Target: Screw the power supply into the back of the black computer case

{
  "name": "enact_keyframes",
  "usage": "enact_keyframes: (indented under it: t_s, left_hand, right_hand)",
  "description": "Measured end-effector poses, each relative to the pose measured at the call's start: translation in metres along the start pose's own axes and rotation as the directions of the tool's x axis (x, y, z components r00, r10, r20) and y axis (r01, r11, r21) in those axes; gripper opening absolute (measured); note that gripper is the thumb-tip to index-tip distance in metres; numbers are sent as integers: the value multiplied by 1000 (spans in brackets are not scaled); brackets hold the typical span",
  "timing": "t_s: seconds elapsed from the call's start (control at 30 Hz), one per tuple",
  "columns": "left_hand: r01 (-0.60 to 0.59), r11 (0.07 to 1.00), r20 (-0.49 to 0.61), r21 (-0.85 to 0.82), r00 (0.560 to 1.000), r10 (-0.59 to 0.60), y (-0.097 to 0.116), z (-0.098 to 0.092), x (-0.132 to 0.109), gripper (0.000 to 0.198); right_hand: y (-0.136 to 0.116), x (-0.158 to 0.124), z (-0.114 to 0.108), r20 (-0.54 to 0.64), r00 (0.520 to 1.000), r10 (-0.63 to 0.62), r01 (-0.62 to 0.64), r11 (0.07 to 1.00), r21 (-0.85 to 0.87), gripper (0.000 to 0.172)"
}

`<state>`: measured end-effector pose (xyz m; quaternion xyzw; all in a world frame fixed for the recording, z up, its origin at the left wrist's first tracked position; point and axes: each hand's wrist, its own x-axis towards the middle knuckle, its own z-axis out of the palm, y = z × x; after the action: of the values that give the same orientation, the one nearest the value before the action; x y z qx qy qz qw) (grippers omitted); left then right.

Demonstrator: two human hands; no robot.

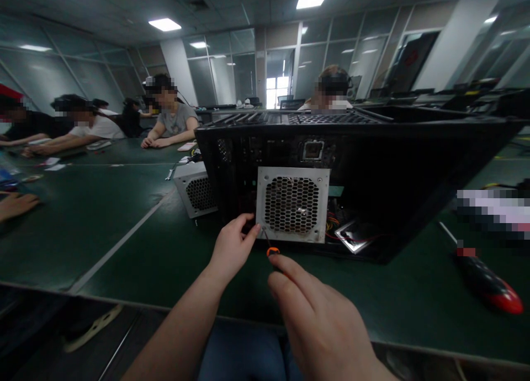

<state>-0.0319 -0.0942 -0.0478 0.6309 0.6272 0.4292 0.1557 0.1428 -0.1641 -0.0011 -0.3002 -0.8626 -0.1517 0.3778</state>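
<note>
A black computer case (pixel 414 149) lies on the green table with one side open towards me. Against that opening stands a grey power supply (pixel 293 238), its honeycomb grille facing me. My left hand (pixel 234 245) is closed at the lower left edge of the power supply, thumb on its face and the other fingers partly hidden behind. My right hand (pixel 317 309) is wrapped round a small screwdriver (pixel 273 252) with an orange collar. The screwdriver's thin shaft points at the lower left corner of the grille; its exact contact there is too small to tell.
A second grey power supply (pixel 182 185) sits left of the case. A larger red-and-black screwdriver (pixel 486 279) lies on the right. Inside the case are coloured wires (pixel 331 222) and a silver drive (pixel 351 243). Several people sit around the green table (pixel 120 204).
</note>
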Motion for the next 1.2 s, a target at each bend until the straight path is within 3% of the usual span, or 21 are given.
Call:
enact_keyframes:
  t_s: [0.67,1.0,1.2]
  left_hand:
    - [-7,1000,5,16,1000,7,-3,1,0,33]
    - [10,1000,11,23,1000,-10,-2,0,1,34]
    - [21,1000,11,15,1000,-21,-3,1,1,36]
  right_hand:
    - [7,3,2,-127,989,78,-74,997,34,16]
    - [25,1,3,-238,932,273,-292,955,-52,25]
    - [28,3,1,-214,905,368,-393,915,-88,30]
